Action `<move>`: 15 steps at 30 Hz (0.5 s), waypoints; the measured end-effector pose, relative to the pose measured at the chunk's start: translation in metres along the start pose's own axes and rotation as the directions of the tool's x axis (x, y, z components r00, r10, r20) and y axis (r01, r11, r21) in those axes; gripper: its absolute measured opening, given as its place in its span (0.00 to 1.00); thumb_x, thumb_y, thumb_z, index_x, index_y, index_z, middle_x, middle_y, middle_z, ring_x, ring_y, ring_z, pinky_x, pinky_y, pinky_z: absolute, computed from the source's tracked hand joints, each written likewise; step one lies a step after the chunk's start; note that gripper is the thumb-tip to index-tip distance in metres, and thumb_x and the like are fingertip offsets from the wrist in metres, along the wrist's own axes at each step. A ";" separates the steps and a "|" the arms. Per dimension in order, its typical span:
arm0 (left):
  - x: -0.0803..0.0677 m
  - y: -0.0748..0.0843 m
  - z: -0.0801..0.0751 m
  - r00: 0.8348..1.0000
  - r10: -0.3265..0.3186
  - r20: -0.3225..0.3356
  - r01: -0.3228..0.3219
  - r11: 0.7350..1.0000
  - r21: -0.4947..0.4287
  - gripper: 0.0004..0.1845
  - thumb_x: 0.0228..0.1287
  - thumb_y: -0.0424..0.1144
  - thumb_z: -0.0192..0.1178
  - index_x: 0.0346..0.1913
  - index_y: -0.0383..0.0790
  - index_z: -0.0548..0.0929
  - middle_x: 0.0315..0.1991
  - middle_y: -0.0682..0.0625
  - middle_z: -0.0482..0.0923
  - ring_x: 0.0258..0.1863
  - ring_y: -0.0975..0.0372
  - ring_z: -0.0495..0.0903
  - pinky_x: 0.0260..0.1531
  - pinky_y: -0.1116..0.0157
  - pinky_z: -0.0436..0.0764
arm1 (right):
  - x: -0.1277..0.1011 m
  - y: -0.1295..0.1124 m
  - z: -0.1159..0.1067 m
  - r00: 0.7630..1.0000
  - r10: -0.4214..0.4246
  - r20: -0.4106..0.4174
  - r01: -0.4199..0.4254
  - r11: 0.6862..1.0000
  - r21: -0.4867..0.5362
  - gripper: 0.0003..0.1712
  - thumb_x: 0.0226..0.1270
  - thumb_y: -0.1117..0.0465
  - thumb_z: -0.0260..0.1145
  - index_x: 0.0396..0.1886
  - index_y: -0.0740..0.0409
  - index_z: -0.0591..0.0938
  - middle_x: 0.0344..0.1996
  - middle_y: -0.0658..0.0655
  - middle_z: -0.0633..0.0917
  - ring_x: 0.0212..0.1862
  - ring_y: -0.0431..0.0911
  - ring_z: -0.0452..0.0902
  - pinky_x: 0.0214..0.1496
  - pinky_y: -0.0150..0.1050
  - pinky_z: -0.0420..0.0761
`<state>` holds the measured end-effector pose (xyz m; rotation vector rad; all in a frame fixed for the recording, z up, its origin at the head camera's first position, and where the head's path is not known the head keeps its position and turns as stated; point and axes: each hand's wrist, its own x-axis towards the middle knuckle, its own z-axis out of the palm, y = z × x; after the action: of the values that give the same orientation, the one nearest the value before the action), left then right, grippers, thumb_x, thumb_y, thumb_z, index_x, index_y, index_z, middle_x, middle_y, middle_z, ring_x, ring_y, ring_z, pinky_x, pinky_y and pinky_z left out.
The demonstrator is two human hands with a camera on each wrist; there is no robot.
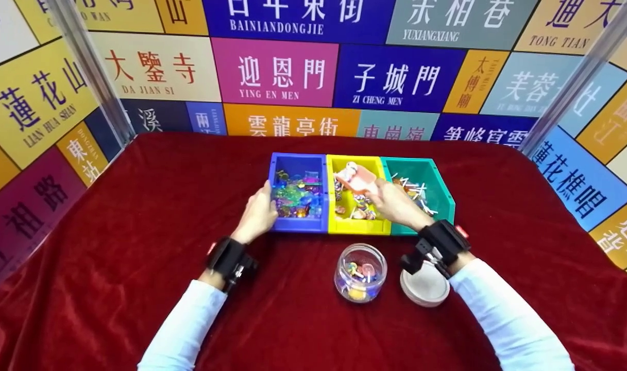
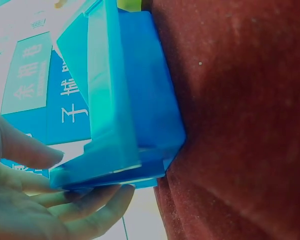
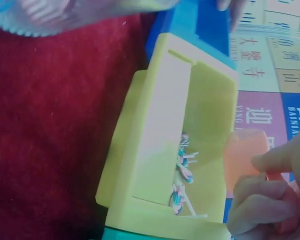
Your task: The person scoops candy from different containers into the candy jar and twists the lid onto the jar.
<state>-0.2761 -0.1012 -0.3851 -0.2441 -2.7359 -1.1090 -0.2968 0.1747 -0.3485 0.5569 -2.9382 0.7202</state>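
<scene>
My left hand (image 1: 259, 214) rests against the near left corner of the blue bin (image 1: 299, 193). The fingers lie nearly straight along its outer wall and the thumb sits at the rim. In the left wrist view the fingers (image 2: 97, 202) spread under the bin's corner; nothing is pinched.

My right hand (image 1: 395, 203) is over the yellow bin (image 1: 357, 198), which stands between the blue bin and the teal bin (image 1: 421, 193), all three touching in a row. Thumb and fingers pinch a pink scoop (image 1: 358, 180) at its right end. The scoop sits just left of the hand, above the bin's far half. In the right wrist view the scoop (image 3: 245, 152) shows just above my curled fingers (image 3: 260, 200).

Wrapped sweets (image 1: 362, 211) lie in the yellow bin below the scoop. The blue bin holds glossy coloured pieces.

Near of the bins, an open jar (image 1: 360, 272) with lollipops inside stands on the red cloth (image 1: 138, 232). Its white lid (image 1: 425, 286) lies just right of it, under my right wrist.
</scene>
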 end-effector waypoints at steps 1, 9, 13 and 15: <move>0.000 0.000 0.000 1.000 0.008 -0.001 -0.008 1.000 -0.003 0.29 0.58 0.25 0.46 0.63 0.20 0.53 0.59 0.30 0.61 0.58 0.45 0.64 0.59 0.57 0.62 | -0.002 0.001 -0.002 1.000 -0.006 -0.015 0.007 1.000 0.027 0.16 0.64 0.62 0.53 0.41 0.74 0.72 0.25 0.61 0.73 0.28 0.52 0.69 0.28 0.38 0.68; -0.003 0.002 0.003 0.992 0.066 -0.108 -0.067 0.998 -0.005 0.30 0.57 0.29 0.52 0.60 0.19 0.57 0.62 0.27 0.54 0.63 0.43 0.54 0.63 0.54 0.53 | -0.023 0.009 -0.021 0.999 -0.020 -0.030 0.028 0.960 0.278 0.17 0.63 0.56 0.57 0.43 0.66 0.76 0.23 0.58 0.75 0.20 0.45 0.67 0.20 0.31 0.69; -0.003 0.006 0.005 0.957 0.140 -0.254 -0.158 0.986 -0.051 0.27 0.56 0.29 0.54 0.58 0.20 0.62 0.62 0.29 0.56 0.63 0.43 0.55 0.63 0.55 0.53 | -0.034 0.015 -0.031 0.999 -0.024 -0.031 0.034 0.924 0.382 0.18 0.63 0.54 0.57 0.43 0.64 0.77 0.16 0.55 0.71 0.15 0.44 0.66 0.16 0.33 0.73; -0.003 0.008 0.006 0.926 0.194 -0.323 -0.227 0.972 -0.068 0.25 0.55 0.28 0.54 0.57 0.20 0.64 0.61 0.29 0.58 0.62 0.44 0.57 0.63 0.55 0.55 | -0.039 0.018 -0.035 0.998 -0.043 -0.039 0.056 0.905 0.422 0.18 0.64 0.55 0.56 0.44 0.66 0.77 0.18 0.53 0.72 0.16 0.43 0.68 0.18 0.32 0.75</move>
<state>-0.2723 -0.0913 -0.3846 -0.3356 -2.3154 -1.1233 -0.2680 0.2181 -0.3313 0.6375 -2.7299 1.3613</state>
